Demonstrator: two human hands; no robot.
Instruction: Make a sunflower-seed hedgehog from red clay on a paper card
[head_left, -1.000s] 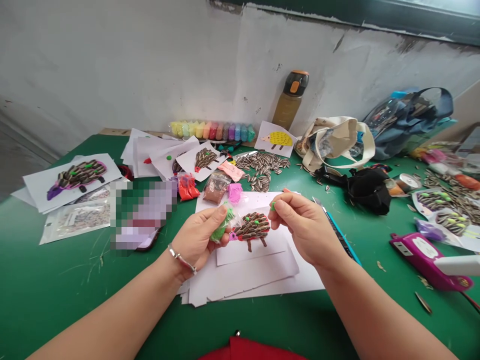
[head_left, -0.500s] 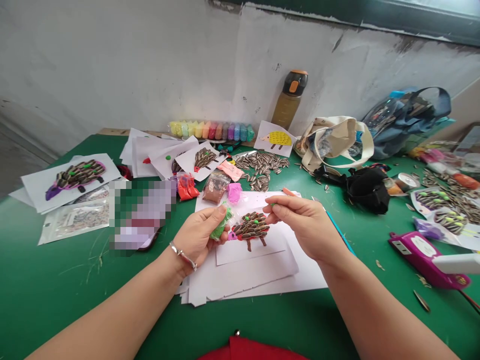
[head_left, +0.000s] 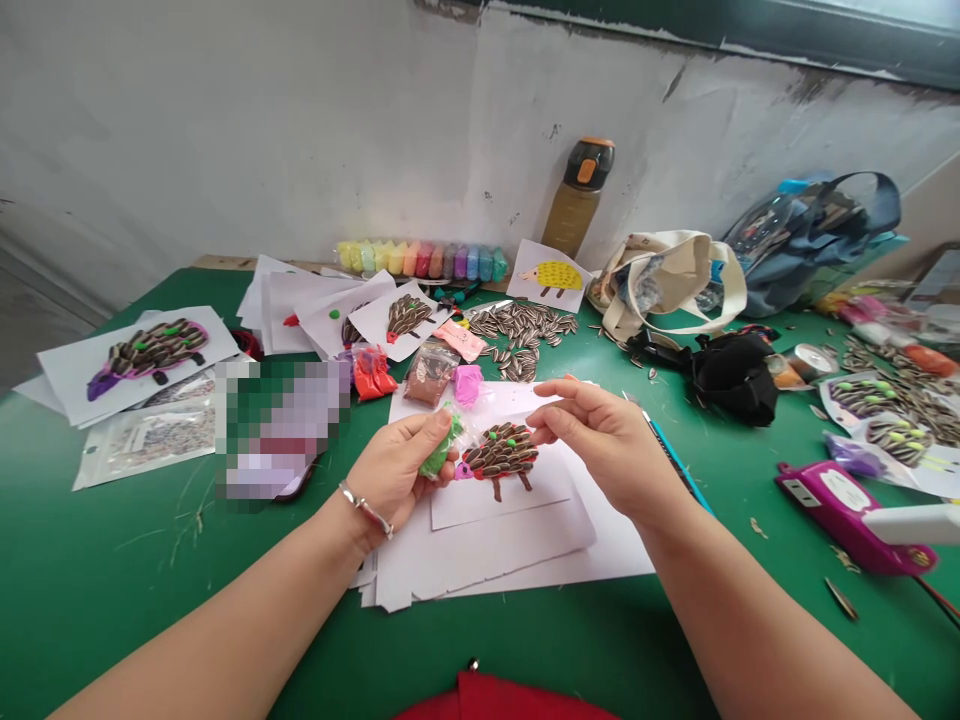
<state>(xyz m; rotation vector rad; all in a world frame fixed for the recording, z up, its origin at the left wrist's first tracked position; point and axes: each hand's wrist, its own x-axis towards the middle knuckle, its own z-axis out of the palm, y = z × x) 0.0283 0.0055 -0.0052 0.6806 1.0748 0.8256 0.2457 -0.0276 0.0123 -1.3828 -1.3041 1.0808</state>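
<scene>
My left hand is closed around a clear bag of green modelling clay, thumb on top. My right hand is held just right of the hedgehog picture, its thumb and fingers curled close together; whatever lies between the fingertips is hidden. Between my hands lies the hedgehog picture, with a body of striped sunflower seeds, small green dots, a pink snout and brown legs. It rests on a stack of white paper. Bags of brown clay and pink clay sit just beyond it.
Loose sunflower seeds are heaped behind the paper. A row of coloured clay packs and a bottle stand by the wall. Finished hedgehog pictures and a blurred-out phone lie left; a magenta device is right.
My right index finger has lifted and straightened a little, and the green speck seen at those fingertips no longer shows. My left hand stays on the green clay bag.
</scene>
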